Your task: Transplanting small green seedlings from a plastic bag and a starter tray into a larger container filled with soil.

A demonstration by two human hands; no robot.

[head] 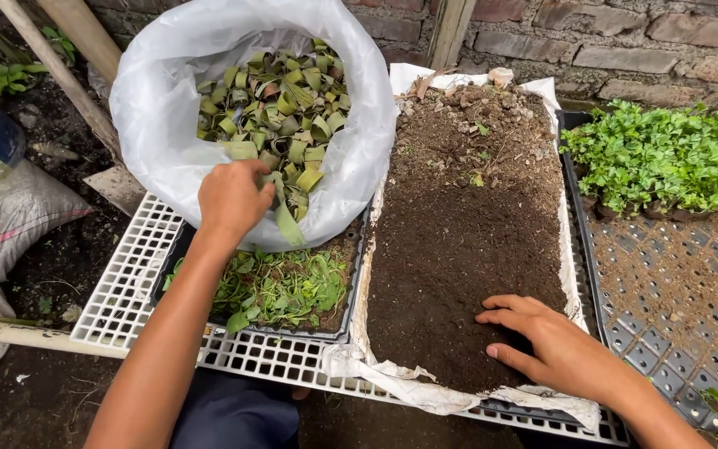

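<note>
My left hand (233, 199) reaches into a white plastic bag (159, 108) full of rolled green leaf cups (280, 108); its fingers close around one leaf cup at the bag's near rim. My right hand (546, 341) rests flat, fingers spread, on dark soil (467, 241) heaped on a white sheet (392, 382). Below the bag sits a black tray of small green seedlings (280, 287).
Everything lies on a white plastic grid (126, 283). At right a black cell tray (675, 291) carries leafy green seedlings (658, 158) at its far end. A brick wall runs behind, wooden poles lean at left, and sacks lie on the ground at left.
</note>
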